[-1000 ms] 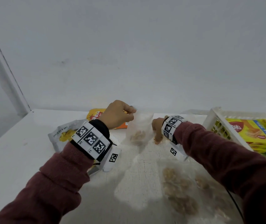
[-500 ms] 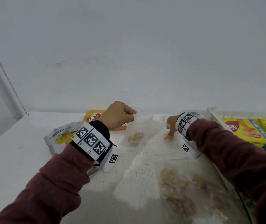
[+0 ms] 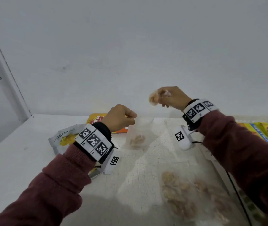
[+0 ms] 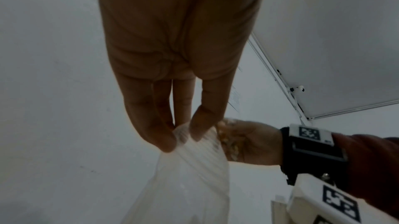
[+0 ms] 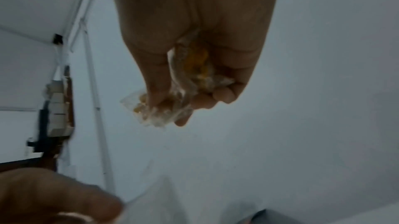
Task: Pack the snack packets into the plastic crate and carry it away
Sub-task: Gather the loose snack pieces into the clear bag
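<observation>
My left hand (image 3: pixel 119 118) pinches the thin clear bag (image 3: pixel 137 134) by its top near the counter's (image 3: pixel 24 154) far edge, my right hand (image 3: pixel 170 98) clutches a small soft packet (image 3: pixel 153 98) aloft; both look light, crushable, best held at the neck.

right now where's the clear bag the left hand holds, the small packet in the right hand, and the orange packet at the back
clear plastic bag (image 3: pixel 136 136), head view, its lower body with the snacks
small clear snack packet (image 5: pixel 194 67), right wrist view, its middle between the fingers
orange snack packet (image 3: pixel 96 119), head view, its printed front
</observation>
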### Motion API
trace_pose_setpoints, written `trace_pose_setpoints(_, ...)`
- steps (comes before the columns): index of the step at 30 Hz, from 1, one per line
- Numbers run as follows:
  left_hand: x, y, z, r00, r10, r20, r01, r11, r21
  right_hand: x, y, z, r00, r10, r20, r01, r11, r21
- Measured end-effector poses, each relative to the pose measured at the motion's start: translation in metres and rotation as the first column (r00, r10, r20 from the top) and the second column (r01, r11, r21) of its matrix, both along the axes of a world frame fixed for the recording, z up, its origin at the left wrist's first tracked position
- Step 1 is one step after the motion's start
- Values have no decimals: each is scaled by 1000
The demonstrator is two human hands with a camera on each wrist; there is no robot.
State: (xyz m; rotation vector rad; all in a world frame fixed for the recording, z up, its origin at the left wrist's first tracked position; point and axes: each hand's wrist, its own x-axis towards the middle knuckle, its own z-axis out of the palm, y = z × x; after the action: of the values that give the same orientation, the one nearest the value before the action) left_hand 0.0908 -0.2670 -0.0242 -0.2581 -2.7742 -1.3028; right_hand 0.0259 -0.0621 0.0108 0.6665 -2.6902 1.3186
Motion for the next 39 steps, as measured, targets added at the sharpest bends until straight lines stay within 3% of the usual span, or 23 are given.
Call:
trace_pose_setpoints(2, 1, 0, 0, 1000, 2, -1, -2, 1000, 3, 8, -6, 5, 998, 63, 1, -63, 997, -36)
trace_pose_setpoints(8, 5, -1, 1, 1000, 2, 8, -2, 1000, 29, 26, -19, -13, 980, 200, 3, -199, 977, 78)
trace_pose_setpoints(11, 6, 0, 1, 1000, 3, 8, -3, 999, 40, 27, -18, -22, 973, 211, -98, -182, 952, 245)
trace_pose_setpoints(14, 8, 1, 0, 1000, 2, 2, -2, 999, 47, 35, -22, -21, 961, 213, -176, -100, 862, 498)
trace_pose_setpoints(16, 8, 1, 0, 1000, 2, -8, -1, 999, 44, 39, -24, -19, 955, 208, -211, -18, 752, 659)
trace_pose_setpoints(18, 8, 2, -1, 1000, 2, -11, -1, 999, 46, 42, -27, -16, 952, 228, -205, -3, 675, 738)
trace_pose_setpoints(19, 8, 2, -1, 1000, 0, -8, 0, 999, 51, 43, -28, -15, 951, 242, -192, -23, 674, 738)
trace_pose_setpoints(21, 8, 1, -1, 1000, -7, -2, 7, 998, 65, 42, -29, -12, 962, 226, -152, -88, 787, 610)
trace_pose_setpoints(24, 8, 0, -2, 1000, -2, -3, 2, 998, 64, 46, -30, -5, 990, 137, -38, -129, 978, 163)
trace_pose_setpoints(26, 7, -1, -3, 1000, 3, -7, -2, 999, 54, 47, -33, -1, 992, 120, 27, -116, 988, -100)
trace_pose_setpoints(28, 7, -1, -3, 1000, 5, -10, -5, 999, 45, 46, -36, -1, 994, 106, 11, -101, 970, -221)
trace_pose_setpoints(32, 6, -1, -4, 1000, 11, -21, -10, 999, 45, 44, -43, -11, 989, 113, -92, -125, 981, -147)
trace_pose_setpoints(39, 6, -4, -6, 999, 4, -50, -1, 998, 62, 41, -45, -24, 992, 124, -38, -124, 992, 12)
